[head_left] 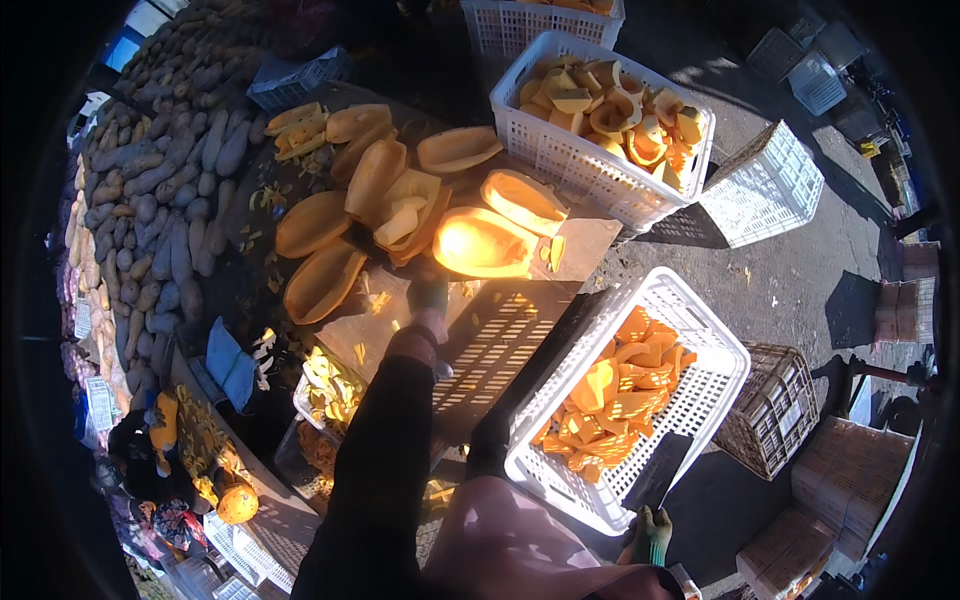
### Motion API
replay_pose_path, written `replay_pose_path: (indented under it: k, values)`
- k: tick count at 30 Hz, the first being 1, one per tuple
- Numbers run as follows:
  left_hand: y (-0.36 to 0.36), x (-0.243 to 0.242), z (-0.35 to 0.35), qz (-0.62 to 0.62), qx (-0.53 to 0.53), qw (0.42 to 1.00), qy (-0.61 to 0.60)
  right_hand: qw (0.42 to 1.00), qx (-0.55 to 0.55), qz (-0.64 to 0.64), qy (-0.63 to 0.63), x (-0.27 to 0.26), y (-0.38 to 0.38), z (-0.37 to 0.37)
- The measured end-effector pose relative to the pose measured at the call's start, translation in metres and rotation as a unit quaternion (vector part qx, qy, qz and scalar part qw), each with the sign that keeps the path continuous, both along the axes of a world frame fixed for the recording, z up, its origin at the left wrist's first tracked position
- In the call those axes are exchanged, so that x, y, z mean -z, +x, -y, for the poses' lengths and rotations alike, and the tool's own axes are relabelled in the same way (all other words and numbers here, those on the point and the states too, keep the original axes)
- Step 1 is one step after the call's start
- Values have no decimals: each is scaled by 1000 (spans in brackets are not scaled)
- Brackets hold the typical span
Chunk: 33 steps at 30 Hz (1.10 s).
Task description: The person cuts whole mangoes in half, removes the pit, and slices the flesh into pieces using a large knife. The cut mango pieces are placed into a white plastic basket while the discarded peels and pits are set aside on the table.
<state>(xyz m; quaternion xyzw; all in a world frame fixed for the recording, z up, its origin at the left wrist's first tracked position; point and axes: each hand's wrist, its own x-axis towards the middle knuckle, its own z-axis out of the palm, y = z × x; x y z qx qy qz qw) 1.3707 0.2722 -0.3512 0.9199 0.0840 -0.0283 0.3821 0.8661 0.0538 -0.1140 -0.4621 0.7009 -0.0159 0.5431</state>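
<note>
My right hand (651, 534), in a green work glove, grips a broad-bladed cleaver (660, 471) at the near end of a white plastic crate (739, 375). Inside this crate lie cut pieces of orange squash (600, 397). My left hand (429, 294) reaches over the worktop (480, 315), its fingers dim in shadow, close to a sunlit hollowed squash half (484, 244); whether it touches that half cannot be told. More hollowed halves (322, 281) lie around it, some stacked, with a few smaller cut pieces (399, 221) resting in one of them.
Beyond the worktop a white crate (592, 169) is full of squash chunks. A tipped white crate (765, 187) and a brown crate (769, 412) stand right. Whole squashes (172, 202) are heaped left. Peelings fill a tub (330, 390). A co-worker (139, 450) is at lower left.
</note>
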Motion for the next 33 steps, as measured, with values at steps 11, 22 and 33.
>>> replay_pose_path:
  k: [11,22,33]
  values:
    - [114,120,-3,-223,145,963,50,996,-61,-65,1,65,17,-54]
    - [-64,-151,-35,22,188,980,53,860,-372,227,-264,-57,212,21]
    - [-194,-275,51,148,227,963,17,705,-689,-146,-82,-57,126,34]
